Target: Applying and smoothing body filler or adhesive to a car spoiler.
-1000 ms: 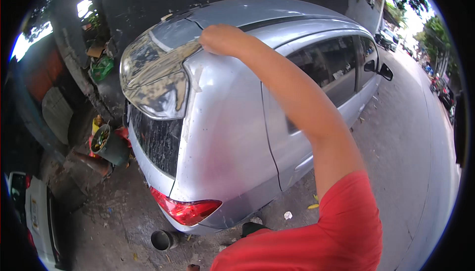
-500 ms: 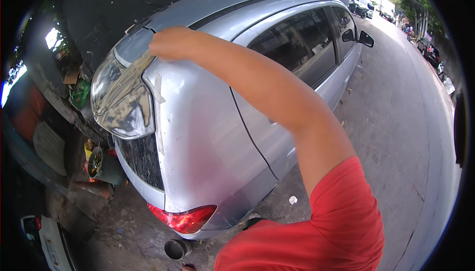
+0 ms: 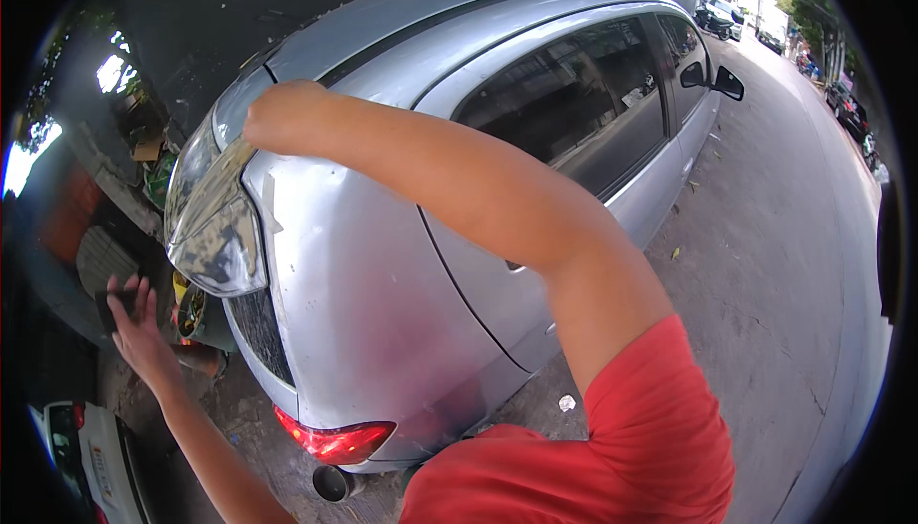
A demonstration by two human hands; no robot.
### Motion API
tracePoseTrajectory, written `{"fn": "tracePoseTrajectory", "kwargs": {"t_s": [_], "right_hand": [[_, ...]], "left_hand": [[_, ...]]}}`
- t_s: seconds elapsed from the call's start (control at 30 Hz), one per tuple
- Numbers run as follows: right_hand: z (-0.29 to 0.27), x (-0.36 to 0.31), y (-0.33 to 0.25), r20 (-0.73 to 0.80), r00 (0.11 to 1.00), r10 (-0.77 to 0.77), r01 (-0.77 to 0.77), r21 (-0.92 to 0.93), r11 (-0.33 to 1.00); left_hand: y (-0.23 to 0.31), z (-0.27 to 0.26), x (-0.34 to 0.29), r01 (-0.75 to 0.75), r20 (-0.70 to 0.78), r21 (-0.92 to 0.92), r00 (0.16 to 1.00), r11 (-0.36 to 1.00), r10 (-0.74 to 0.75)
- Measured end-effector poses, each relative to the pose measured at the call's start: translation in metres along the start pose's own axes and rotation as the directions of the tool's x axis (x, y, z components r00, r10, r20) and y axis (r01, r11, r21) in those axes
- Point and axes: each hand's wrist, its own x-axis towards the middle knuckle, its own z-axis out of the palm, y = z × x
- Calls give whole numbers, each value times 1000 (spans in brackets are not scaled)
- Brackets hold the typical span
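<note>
Silver car: stands at the centre, its rear toward the person, and fills most of the view.
Spoiler: sits at the car's rear top edge, above the rear window; its surface is patchy tan, black and grey.
Right hand: rests at the upper edge of the spoiler, knuckles up and fingers bent; the fingertips are hidden, so I cannot tell whether it grasps anything.
Right arm: reaches across the car's rear side from a red sleeve.
Left hand: raised to the left of the spoiler, apart from the car, grasping a dark block with the fingers spread over it.
Tape strip: pale, stuck to the body just beside the spoiler.
Tail light: red, at the lower rear corner.
Ground: 1 dark bucket near the bumper; 1 crumpled white scrap farther right.
Lower left: a white car, partly in view.
</note>
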Motion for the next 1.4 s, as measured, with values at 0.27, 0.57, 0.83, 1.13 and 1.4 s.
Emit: {"fn": "tracePoseTrajectory", "kwargs": {"t_s": [0.27, 0.57, 0.83, 1.13, 1.4], "right_hand": [[-12, -4, 17, 72, 990, -122, 130, -115, 985], [6, 14, 60, 129, 990, 52, -66, 106, 992], [5, 4, 63, 151, 988, 33, -90, 388, 917], [18, 16, 74, 118, 990, 77, -116, 370, 922], [56, 51, 96, -203, 967, 154, -92, 286, 954]], "left_hand": [[-33, 189, 97, -105, 223, 371, 975, 923, 22], [-69, 202, 90, -340, 284, 681, 939, 649, 194], [-63, 197, 90, -255, 261, 755, 962, 604, 80], [-70, 194, 101, -210, 257, 809, 966, 549, -10], [-110, 181, 132, -293, 323, 744, 944, 601, 60]]}}
